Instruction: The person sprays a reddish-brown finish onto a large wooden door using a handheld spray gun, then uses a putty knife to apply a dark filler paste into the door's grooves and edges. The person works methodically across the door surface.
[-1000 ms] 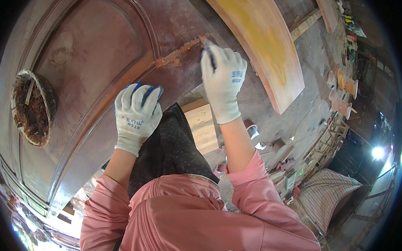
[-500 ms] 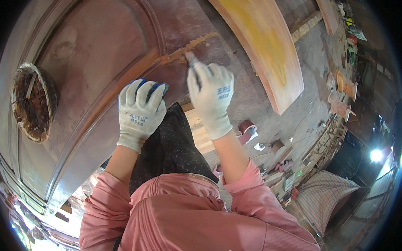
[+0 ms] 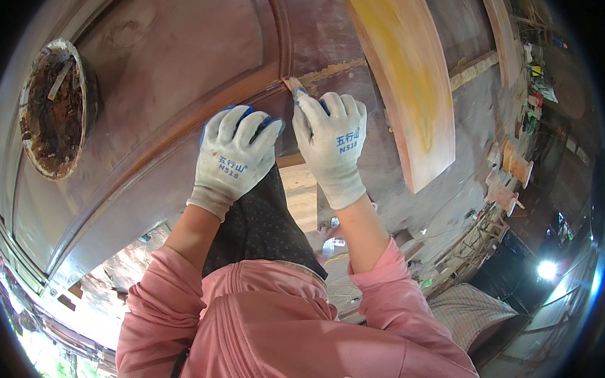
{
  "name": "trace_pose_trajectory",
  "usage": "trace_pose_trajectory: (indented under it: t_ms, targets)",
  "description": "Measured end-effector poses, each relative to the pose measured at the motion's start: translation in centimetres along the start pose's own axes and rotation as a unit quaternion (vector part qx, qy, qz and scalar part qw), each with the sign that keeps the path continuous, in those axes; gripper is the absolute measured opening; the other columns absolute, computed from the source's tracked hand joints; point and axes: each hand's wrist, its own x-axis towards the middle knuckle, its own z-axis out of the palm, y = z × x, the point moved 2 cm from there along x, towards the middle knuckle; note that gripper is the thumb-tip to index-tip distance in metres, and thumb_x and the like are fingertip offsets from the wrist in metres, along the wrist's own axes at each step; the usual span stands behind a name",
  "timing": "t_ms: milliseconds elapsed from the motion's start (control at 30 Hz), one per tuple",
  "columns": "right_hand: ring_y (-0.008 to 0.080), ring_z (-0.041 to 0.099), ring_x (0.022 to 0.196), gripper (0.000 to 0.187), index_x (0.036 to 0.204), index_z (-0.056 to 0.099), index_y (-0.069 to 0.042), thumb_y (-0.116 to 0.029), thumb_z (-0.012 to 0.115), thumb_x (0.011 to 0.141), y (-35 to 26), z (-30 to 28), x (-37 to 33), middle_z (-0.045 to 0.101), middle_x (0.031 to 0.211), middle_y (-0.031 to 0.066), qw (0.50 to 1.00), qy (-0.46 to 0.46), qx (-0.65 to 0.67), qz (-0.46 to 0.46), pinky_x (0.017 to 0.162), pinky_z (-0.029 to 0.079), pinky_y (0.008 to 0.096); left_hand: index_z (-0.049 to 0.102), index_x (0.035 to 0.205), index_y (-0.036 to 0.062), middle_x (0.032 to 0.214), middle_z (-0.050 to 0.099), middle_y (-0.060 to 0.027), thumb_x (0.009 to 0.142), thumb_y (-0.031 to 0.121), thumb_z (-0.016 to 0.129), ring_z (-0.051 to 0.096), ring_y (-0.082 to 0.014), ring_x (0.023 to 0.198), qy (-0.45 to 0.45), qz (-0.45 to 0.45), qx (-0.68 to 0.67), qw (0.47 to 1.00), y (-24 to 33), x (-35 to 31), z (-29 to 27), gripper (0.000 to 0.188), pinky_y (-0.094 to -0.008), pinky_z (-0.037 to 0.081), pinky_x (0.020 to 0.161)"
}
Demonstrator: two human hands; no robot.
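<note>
My right hand (image 3: pixel 332 147), in a white glove with blue coating, is closed round a small flat scraper (image 3: pixel 295 87). Its tip touches the moulding corner of a dark brown wooden door panel (image 3: pixel 181 48). An orange-brown streak of filler (image 3: pixel 330 71) runs over the wood just beyond that hand. My left hand (image 3: pixel 234 146), gloved alike, rests on the panel near its close edge, fingers bent and a little apart, with nothing seen in them. On the panel's left sits a round bowl (image 3: pixel 91 108), crusted with dark brown paste (image 3: pixel 41 126); a flat strip (image 3: pixel 60 80) lies in it.
A curved pale board (image 3: pixel 436 94) with a yellow stain stands out at the right, past my right hand. Farther right are another board (image 3: pixel 504 43), spool-shaped wooden pieces (image 3: pixel 516 163) and a checked cloth (image 3: pixel 471 311). A bright lamp (image 3: pixel 547 269) shines at far right.
My view has shifted, so the panel and bowl sit differently in it. The scraper has moved from the filler streak to the moulding corner, and my hands are closer together.
</note>
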Motion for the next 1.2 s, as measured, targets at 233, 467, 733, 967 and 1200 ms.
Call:
trace_pose_trajectory:
  t_ms: [233, 467, 733, 967, 1200]
  targets:
    - [0.0257, 0.059, 0.076, 0.018, 0.102, 0.076, -0.012, -0.015, 0.075, 0.084, -0.1, -1.8, 1.7, 0.060, 0.078, 0.0039, 1.000, -0.022, -0.011, 0.006, 0.072, 0.043, 0.0414, 0.071, 0.120, 0.0219, 0.121, 0.059, -0.0019, 0.081, 0.021, 0.072, 0.053, -0.0278, 0.123, -0.001, -0.007, 0.003, 1.000, 0.0, 0.0, -0.1, 0.039, -0.0486, 0.044, 0.105]
    - [0.0239, 0.061, 0.075, 0.015, 0.098, 0.074, -0.015, -0.021, 0.073, 0.085, 0.1, -1.4, 2.3, 0.062, 0.077, 0.0020, 0.997, -0.057, -0.053, -0.014, 0.071, 0.044, 0.0413, 0.068, 0.121, 0.0254, 0.125, 0.059, 0.0019, 0.081, 0.028, 0.076, 0.051, -0.0244, 0.125, -0.015, -0.012, 0.023, 1.000, 0.1, -0.1, -0.1, 0.042, -0.0458, 0.043, 0.108]
    - [0.0261, 0.064, 0.076, 0.014, 0.097, 0.074, -0.013, -0.019, 0.072, 0.084, -1.2, -1.9, 2.7, 0.065, 0.078, 0.0040, 0.993, -0.105, -0.051, 0.004, 0.072, 0.047, 0.0421, 0.070, 0.118, 0.0229, 0.122, 0.060, 0.0008, 0.081, 0.027, 0.076, 0.052, -0.0245, 0.124, -0.011, -0.007, 0.009, 1.000, -0.1, 0.0, -0.2, 0.038, -0.0454, 0.043, 0.108]
    - [0.0274, 0.061, 0.082, 0.018, 0.103, 0.076, -0.008, -0.010, 0.073, 0.086, 1.4, -2.7, 3.8, 0.066, 0.084, 0.0067, 0.997, -0.075, 0.019, 0.002, 0.077, 0.048, 0.0407, 0.072, 0.118, 0.0228, 0.121, 0.062, -0.0007, 0.079, 0.024, 0.075, 0.053, -0.0274, 0.123, -0.006, -0.009, -0.013, 1.000, 0.0, 0.0, -0.1, 0.039, -0.0489, 0.044, 0.108]
    - [0.0262, 0.057, 0.077, 0.019, 0.103, 0.076, -0.009, -0.009, 0.075, 0.084, 2.0, -2.3, 3.2, 0.060, 0.079, 0.0053, 0.995, -0.071, 0.044, -0.056, 0.074, 0.044, 0.0413, 0.067, 0.122, 0.0239, 0.122, 0.059, 0.0019, 0.080, 0.029, 0.076, 0.050, -0.0235, 0.126, -0.013, -0.004, 0.008, 1.000, 0.0, -0.1, -0.1, 0.043, -0.0441, 0.042, 0.110]
